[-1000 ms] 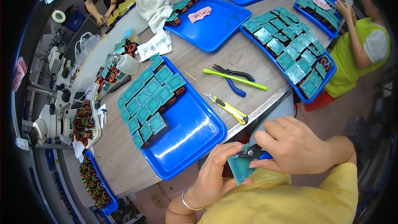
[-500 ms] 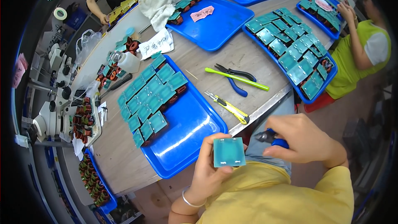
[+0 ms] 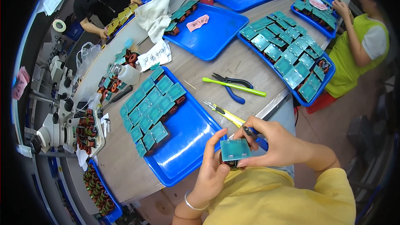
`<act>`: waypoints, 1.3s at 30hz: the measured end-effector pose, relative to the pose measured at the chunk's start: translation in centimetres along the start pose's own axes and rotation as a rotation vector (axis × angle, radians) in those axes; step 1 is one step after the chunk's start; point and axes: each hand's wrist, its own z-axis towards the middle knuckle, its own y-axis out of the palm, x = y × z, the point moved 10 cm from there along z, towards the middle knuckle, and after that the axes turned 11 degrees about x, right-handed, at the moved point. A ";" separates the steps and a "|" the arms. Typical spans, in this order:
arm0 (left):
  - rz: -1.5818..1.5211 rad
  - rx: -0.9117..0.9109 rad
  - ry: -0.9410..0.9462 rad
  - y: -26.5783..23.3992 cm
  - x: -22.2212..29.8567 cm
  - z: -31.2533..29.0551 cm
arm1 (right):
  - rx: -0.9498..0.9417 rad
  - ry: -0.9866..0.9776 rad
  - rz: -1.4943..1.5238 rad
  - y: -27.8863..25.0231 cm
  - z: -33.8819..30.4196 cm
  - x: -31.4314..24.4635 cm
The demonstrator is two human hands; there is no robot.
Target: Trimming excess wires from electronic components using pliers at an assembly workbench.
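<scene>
In front of my yellow shirt, my left hand (image 3: 211, 175) grips a square green circuit board (image 3: 236, 150) with a dark wound coil under it. My right hand (image 3: 281, 141) keeps small blue-handled cutters (image 3: 262, 143) tucked in its grasp. Its thumb touches the board's lower right edge, while the other fingers are at the top edge. Part of the cutters is hidden by the fingers. Beyond my left hand lies a blue tray (image 3: 189, 141) with rows of similar green boards (image 3: 152, 100) on coils.
A yellow utility knife (image 3: 225, 114), blue-handled pliers (image 3: 236, 95) and a lime-green stick (image 3: 254, 92) lie on the table. Another filled tray (image 3: 296, 97) stands at the right. Two people work nearby, one in black (image 3: 100, 0), one in lime green (image 3: 354, 66). Microscopes (image 3: 54, 127) stand left.
My right hand, with the cutters, has moved left and its fingers now touch the board. The board has tilted, showing the coil below it. The view has shifted slightly.
</scene>
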 end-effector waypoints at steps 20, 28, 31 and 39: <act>-0.603 -0.150 -0.419 2.5 -4.2 -0.2 | 0.032 -0.058 0.271 -2.6 -0.1 -1.5; -0.536 -0.149 -0.329 2.0 -4.4 -0.1 | -0.037 -0.171 0.283 -2.1 -0.5 -2.9; -0.438 -0.233 -0.228 1.9 -4.2 0.1 | -0.074 -0.150 0.295 -1.9 -0.9 -3.3; -0.394 -0.235 -0.421 2.3 -5.4 -0.7 | -0.019 -0.282 0.263 -2.2 -1.5 -4.6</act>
